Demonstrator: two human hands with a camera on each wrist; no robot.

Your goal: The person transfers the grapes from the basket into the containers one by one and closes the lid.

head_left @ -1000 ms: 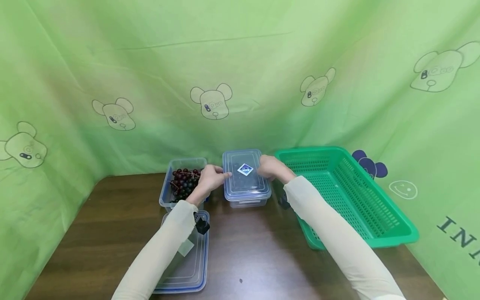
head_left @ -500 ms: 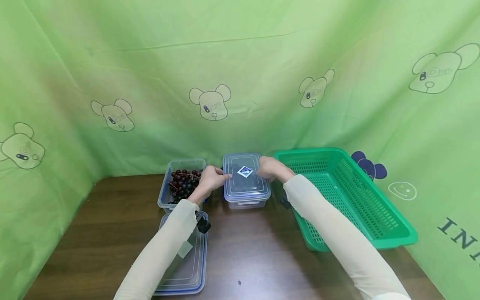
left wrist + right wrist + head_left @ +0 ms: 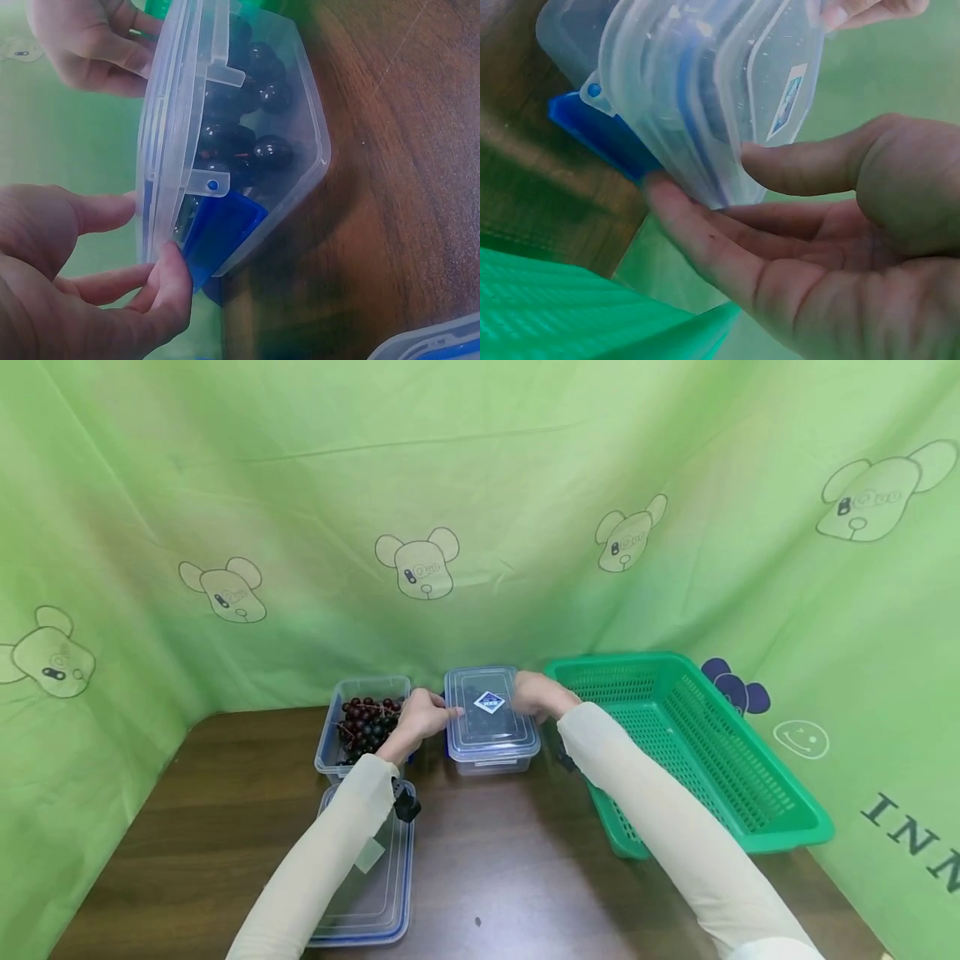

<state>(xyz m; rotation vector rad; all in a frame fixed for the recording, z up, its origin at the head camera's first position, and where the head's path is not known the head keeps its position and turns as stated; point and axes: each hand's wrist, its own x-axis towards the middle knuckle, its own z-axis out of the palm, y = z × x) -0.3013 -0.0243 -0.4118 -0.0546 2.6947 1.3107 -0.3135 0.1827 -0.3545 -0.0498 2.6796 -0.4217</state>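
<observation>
A clear plastic food container (image 3: 491, 766) with its lid (image 3: 480, 735) on sits at the back middle of the table. Dark grapes (image 3: 271, 152) show through its wall in the left wrist view. My left hand (image 3: 422, 717) pinches its left side, thumb at the lid's edge and a fingertip at the blue latch (image 3: 225, 232), which hangs down at a slant. On the opposite side, my right hand (image 3: 542, 695) has its thumb on the lid and its fingers curled under the edge by another lowered blue latch (image 3: 604, 139).
To the left stands an uncovered container (image 3: 327, 752) holding dark grapes (image 3: 366, 727). A loose blue-edged lid (image 3: 375, 906) lies in front of it. The green basket (image 3: 622, 847) stands at the right, close to my right forearm. A green curtain (image 3: 315, 527) hangs behind the table.
Both hands stay at the sides of the lidded container. The view shifts slightly, and little else differs.
</observation>
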